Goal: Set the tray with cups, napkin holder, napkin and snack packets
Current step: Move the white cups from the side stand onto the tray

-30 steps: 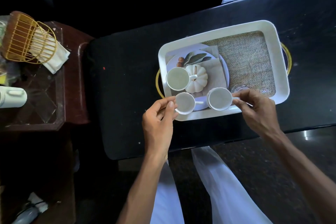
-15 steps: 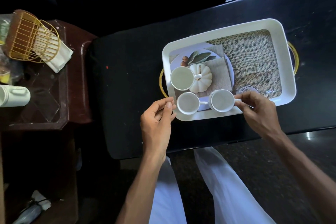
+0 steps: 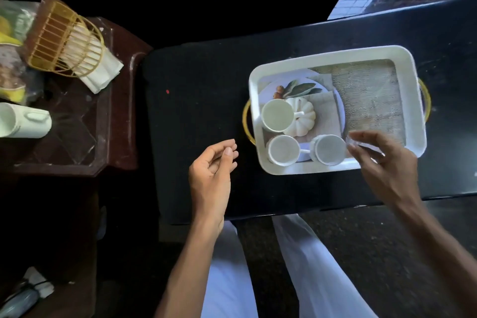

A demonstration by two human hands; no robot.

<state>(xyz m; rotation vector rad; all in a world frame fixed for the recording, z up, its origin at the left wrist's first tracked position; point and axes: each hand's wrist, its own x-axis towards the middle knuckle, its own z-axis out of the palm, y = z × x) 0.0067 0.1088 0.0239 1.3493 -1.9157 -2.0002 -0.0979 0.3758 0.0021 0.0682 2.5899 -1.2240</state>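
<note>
A white tray [image 3: 333, 55] with gold handles lies on the black table [image 3: 196, 116]. Three white cups stand in its left part: a larger cup [image 3: 277, 115], a front left cup [image 3: 283, 150] and a front right cup [image 3: 330, 149]. My left hand [image 3: 211, 170] hovers left of the tray, fingers loosely curled and holding nothing. My right hand [image 3: 384, 165] is blurred beside the front right cup, fingers spread over the tray's front rim. A gold wire napkin holder [image 3: 64, 39] with white napkins [image 3: 103, 72] lies on the side table. Snack packets [image 3: 10, 33] sit at the far left.
The brown side table [image 3: 113, 116] with a glass top stands left of the black table. A white container [image 3: 23, 120] lies on it. The tray's right half shows a burlap print [image 3: 371, 95] with nothing on it. My white-clothed legs are below the table edge.
My left hand let go of the front left cup and drew back to the left. My right hand released the front right cup's handle and opened. The view shifted right.
</note>
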